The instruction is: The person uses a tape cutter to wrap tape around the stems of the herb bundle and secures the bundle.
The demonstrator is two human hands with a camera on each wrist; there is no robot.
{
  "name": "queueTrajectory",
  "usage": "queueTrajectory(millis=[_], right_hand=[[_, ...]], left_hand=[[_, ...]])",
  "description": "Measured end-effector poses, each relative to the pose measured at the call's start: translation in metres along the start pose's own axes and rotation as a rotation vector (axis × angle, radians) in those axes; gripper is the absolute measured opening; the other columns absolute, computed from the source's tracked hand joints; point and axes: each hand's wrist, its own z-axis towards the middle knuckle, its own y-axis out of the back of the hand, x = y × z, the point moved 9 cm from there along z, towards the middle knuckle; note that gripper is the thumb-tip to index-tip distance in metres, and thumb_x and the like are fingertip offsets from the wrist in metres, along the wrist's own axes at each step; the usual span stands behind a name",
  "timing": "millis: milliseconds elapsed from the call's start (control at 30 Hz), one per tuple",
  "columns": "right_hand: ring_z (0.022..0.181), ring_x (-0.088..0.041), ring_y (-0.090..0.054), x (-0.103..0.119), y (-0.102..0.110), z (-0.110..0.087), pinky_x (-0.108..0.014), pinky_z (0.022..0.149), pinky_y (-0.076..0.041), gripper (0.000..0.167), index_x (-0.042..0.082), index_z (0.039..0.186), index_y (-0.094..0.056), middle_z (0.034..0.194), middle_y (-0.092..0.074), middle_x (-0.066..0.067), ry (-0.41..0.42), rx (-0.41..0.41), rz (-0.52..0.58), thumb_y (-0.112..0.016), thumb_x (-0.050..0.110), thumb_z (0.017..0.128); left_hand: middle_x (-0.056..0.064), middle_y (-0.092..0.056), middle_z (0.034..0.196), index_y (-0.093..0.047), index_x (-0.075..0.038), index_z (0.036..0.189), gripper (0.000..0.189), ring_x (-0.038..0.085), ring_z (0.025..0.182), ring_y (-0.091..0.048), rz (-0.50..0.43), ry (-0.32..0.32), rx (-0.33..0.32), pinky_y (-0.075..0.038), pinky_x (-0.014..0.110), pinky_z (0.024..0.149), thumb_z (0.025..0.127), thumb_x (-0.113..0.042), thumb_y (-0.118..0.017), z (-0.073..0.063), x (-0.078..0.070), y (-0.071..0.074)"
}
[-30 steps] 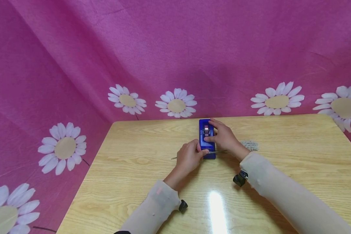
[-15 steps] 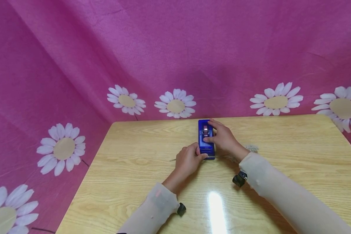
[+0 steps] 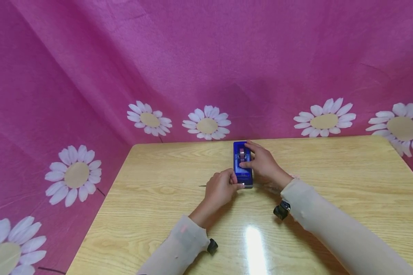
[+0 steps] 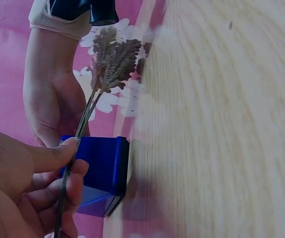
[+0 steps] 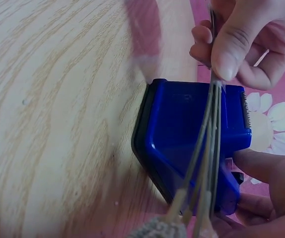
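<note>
A blue tape dispenser (image 3: pixel 242 177) with a roll of tape (image 3: pixel 242 153) stands near the back of the table. My right hand (image 3: pixel 264 162) grips its side with thumb and fingers. Between thumb and fingers my left hand (image 3: pixel 220 187) pinches a bunch of thin stems (image 4: pixel 89 111) with greyish-brown dried flower heads (image 4: pixel 115 62). In the right wrist view the stems run across the front of the dispenser, beside its toothed cutting edge (image 5: pixel 247 111). A shiny clear bit shows on the stems under the left thumb. In the head view the right forearm hides the flower heads.
The wood-grain table (image 3: pixel 151 198) ends at a pink cloth (image 3: pixel 261 57) printed with large white daisies, hanging behind it and at the left. A small pale speck (image 4: pixel 229 25) lies on the tabletop. Dark wrist cameras (image 3: pixel 281 211) hang beneath both sleeves.
My left hand has shifted slightly toward me with the stems. The flower heads have slipped out of sight behind the right forearm. The right hand keeps its grip on the dispenser.
</note>
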Motion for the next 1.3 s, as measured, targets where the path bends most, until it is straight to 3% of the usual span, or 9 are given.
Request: queueTrajectory(millis=[267, 567, 733, 1000, 1300], right_hand=[[0.147, -0.046, -0.035, 0.0, 0.0, -0.001, -0.053, 0.116, -0.037, 0.079, -0.006, 0.157, -0.035, 0.168, -0.025, -0.021, -0.014, 0.005, -0.005, -0.078, 0.009, 0.092], [0.146, -0.047, -0.037, -0.001, 0.0, -0.001, -0.053, 0.116, -0.037, 0.079, -0.006, 0.156, -0.035, 0.168, -0.025, -0.021, -0.006, -0.001, -0.007, -0.078, 0.009, 0.092], [0.147, -0.047, -0.035, -0.001, 0.001, -0.001, -0.054, 0.115, -0.037, 0.078, -0.006, 0.156, -0.035, 0.167, -0.025, -0.022, 0.002, -0.002, -0.025, -0.078, 0.009, 0.093], [0.149, -0.045, -0.033, 0.0, 0.002, 0.0, -0.054, 0.118, -0.033, 0.078, -0.007, 0.155, -0.037, 0.167, -0.027, -0.022, 0.012, -0.004, -0.04, -0.079, 0.011, 0.092], [0.149, -0.044, -0.033, 0.0, 0.001, 0.001, -0.054, 0.12, -0.03, 0.079, -0.007, 0.156, -0.036, 0.167, -0.026, -0.021, -0.008, 0.007, -0.035, -0.079, 0.01, 0.092]], left_hand=[[-0.009, -0.07, 0.072, -0.081, -0.015, 0.087, 0.011, 0.007, 0.063, -0.054, -0.014, -0.002, 0.071, -0.041, 0.024, 0.056, 0.093, -0.025, -0.08, -0.003, -0.003, -0.003], [-0.009, -0.062, 0.07, -0.079, -0.012, 0.084, 0.021, 0.009, 0.062, -0.049, 0.023, 0.001, 0.078, -0.036, 0.024, 0.055, 0.099, -0.026, -0.072, -0.005, -0.005, -0.005], [-0.009, -0.065, 0.073, -0.079, -0.013, 0.084, 0.018, 0.009, 0.064, -0.05, 0.014, 0.004, 0.086, -0.038, 0.024, 0.057, 0.097, -0.024, -0.074, -0.004, -0.004, -0.007], [-0.002, -0.073, 0.076, -0.079, -0.011, 0.081, 0.015, 0.008, 0.058, -0.057, -0.102, 0.024, 0.182, -0.046, 0.023, 0.056, 0.094, -0.018, -0.077, -0.001, 0.005, -0.011], [-0.002, -0.072, 0.073, -0.078, -0.011, 0.079, 0.014, 0.009, 0.06, -0.054, -0.168, 0.052, 0.269, -0.042, 0.023, 0.055, 0.093, -0.014, -0.078, -0.001, 0.019, -0.01]])
